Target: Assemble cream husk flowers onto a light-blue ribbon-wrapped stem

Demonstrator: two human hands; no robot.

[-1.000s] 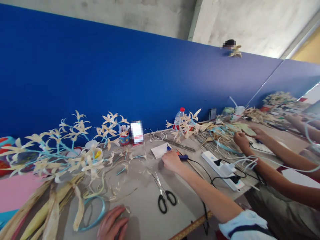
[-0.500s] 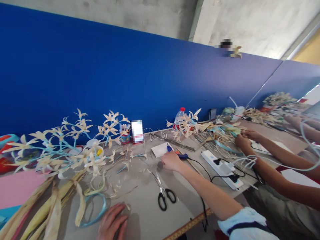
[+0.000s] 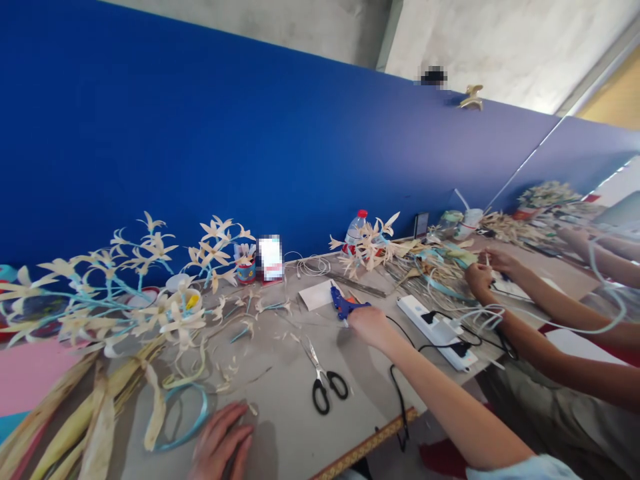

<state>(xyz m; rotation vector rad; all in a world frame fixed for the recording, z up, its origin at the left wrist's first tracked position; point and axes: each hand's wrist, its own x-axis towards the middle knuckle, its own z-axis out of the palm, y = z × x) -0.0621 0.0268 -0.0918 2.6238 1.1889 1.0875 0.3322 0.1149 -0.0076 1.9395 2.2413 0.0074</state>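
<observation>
My right hand (image 3: 371,327) is closed round the rear of a blue hot glue gun (image 3: 344,303), whose nozzle points up and left over a white card (image 3: 315,295). Flat on the table near its front edge rests my left hand (image 3: 223,437), fingers stretched out and holding nothing. Between the two hands lie black-handled scissors (image 3: 327,385), blades slightly apart. Left of my left hand a light-blue ribbon strip (image 3: 197,423) curls on the table, beside dried husk strips (image 3: 103,413). Small cream husk flowers (image 3: 245,328) with blue stems lie farther back.
Tall husk flower branches (image 3: 145,267) stand at the left back, beside a pen cup (image 3: 246,272) and a lit phone (image 3: 271,257). A white power strip (image 3: 437,333) with cables lies at right. A co-worker's hands (image 3: 483,273) work beyond it. A blue partition (image 3: 280,140) borders the table.
My right hand has moved right and closed on the glue gun, which now shows in front of the hand at a different angle. My left hand stays where it was. The view shifted slightly.
</observation>
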